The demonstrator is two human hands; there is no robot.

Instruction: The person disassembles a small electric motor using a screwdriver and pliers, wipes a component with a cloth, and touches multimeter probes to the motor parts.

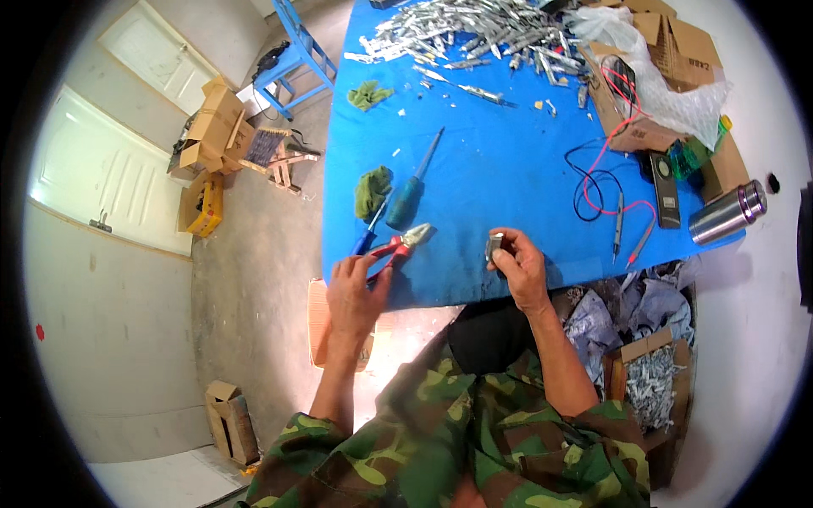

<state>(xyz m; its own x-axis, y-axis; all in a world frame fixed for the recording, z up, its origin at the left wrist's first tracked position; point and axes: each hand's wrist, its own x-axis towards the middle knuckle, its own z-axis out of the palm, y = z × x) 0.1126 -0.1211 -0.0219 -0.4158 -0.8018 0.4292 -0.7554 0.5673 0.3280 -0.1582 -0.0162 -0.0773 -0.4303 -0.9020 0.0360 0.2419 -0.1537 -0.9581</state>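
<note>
While your left hand (354,288) curls partly closed over the red handles of the pliers (415,236), your right hand (521,267) pinches a small metal piece (494,245) between thumb and fingers. Beyond your left hand lie a blue-handled screwdriver (364,242), a green cloth (372,193) and a teal-handled screwdriver (406,203); well past both, a metal heap (474,30).

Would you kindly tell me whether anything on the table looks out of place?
Slightly: small pale scraps lie scattered on the blue cloth, apart from the heap of metal parts, so they look like stray debris.
</note>
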